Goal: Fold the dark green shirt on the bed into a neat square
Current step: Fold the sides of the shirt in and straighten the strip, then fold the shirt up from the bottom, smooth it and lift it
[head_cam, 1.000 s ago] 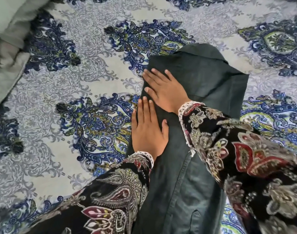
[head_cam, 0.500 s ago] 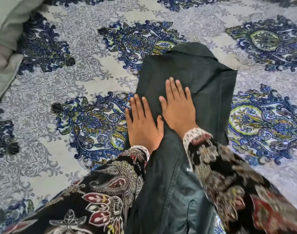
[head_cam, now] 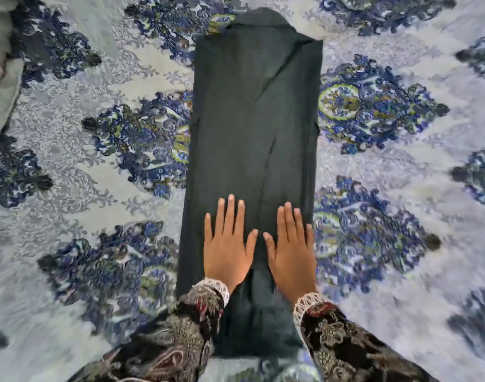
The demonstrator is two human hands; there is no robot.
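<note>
On shirt (head_cam: 252, 119): hands (head_cam: 259, 244) flat, side-by-side

we cannot make out the near end of the dark green shirt (head_cam: 252, 133): it runs under the patterned sleeves (head_cam: 180, 340) at the bottom of the frame, and its hem is lost there. the left hand (head_cam: 227, 249) and right hand (head_cam: 291, 252) cover the cloth beneath their palms. the bedspread (head_cam: 70, 216) is smeared by motion blur toward the lower left and right edges. a pale green cloth (head_cam: 1, 78) is cut off at the upper left edge.
</note>
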